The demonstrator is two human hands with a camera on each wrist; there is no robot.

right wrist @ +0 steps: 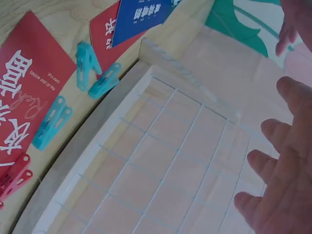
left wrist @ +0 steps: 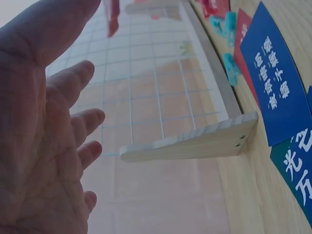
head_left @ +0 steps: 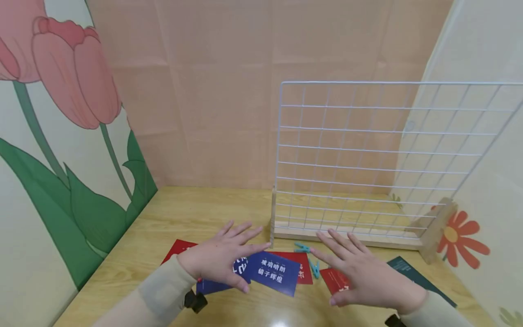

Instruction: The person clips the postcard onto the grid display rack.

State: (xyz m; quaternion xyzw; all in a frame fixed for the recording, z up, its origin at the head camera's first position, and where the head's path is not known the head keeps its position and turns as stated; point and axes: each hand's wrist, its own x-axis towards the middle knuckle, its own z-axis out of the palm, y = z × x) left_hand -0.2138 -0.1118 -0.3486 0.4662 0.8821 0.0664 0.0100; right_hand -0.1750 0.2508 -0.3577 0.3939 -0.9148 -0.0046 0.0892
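My left hand (head_left: 222, 256), fingers spread and holding nothing, hovers over several printed cards. Beneath and beside it lie a blue card with white characters (head_left: 274, 272), a second blue card (head_left: 212, 287) partly hidden by the hand, and a red card (head_left: 179, 248). My right hand (head_left: 361, 274) is likewise spread and holds nothing, above a red card (head_left: 333, 279). To its right a dark green card (head_left: 422, 279) lies partly covered. Between the hands are a teal clothespin (head_left: 302, 247) and another teal clothespin (head_left: 314, 269). Pink clothespins (right wrist: 14, 178) show in the right wrist view.
A white wire grid panel (head_left: 347, 159) stands upright in a wooden base (head_left: 347, 235) behind the cards. The wooden table (head_left: 212, 204) meets a pinkish cloth backdrop (head_left: 216, 91). Flower-printed side walls flank it, with large tulips (head_left: 73, 72) at left.
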